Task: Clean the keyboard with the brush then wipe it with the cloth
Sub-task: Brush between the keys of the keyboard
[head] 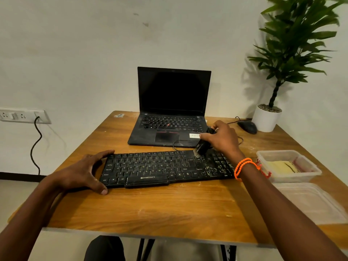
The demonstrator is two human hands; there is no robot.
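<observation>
Both hands are at work: the left hand (85, 171) braces the left end of the keyboard (165, 169) at centre frame with fingers spread, while the right hand (223, 141) grips the brush (202, 145), bristles on the dusty right-hand keys. Brushing is in hand; next I judge strokes across the remaining rows, then the cloth (282, 166), lying in the tub (308, 171) at right on the desk (169, 210). One keyboard, one brush, one cloth.

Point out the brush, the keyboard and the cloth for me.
brush (202, 146), head view, dark body above the bristles.
keyboard (150, 166), head view, middle key rows.
cloth (280, 166), head view, yellow fold inside the clear tub.
</observation>
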